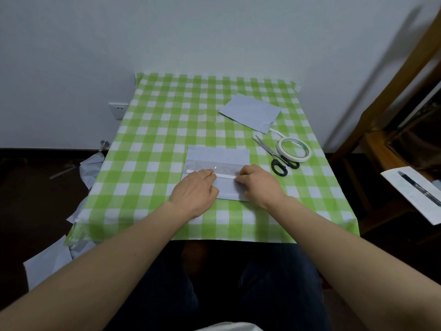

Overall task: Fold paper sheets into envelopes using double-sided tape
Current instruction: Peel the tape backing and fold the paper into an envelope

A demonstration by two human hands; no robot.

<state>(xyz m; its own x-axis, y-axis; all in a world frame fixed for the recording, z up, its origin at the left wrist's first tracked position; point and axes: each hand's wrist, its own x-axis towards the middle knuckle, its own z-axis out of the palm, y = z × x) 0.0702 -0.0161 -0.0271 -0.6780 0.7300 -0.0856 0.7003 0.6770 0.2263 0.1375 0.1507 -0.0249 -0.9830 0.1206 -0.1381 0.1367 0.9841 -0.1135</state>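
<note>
Left hand [195, 191] and right hand [261, 185] rest palm-down.

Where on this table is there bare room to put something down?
The left half of the green checked tablecloth is bare, left of the folded white paper sheet under the left hand and right hand. The far middle is free too. The right side is crowded: pale loose sheet, black-handled scissors, white tape roll.

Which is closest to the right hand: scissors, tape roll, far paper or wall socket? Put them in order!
1. Scissors, just right of the right hand.
2. Tape roll, farther right.
3. Far paper, farther back, ahead of the hand.
4. Wall socket, far left on the wall.
</note>
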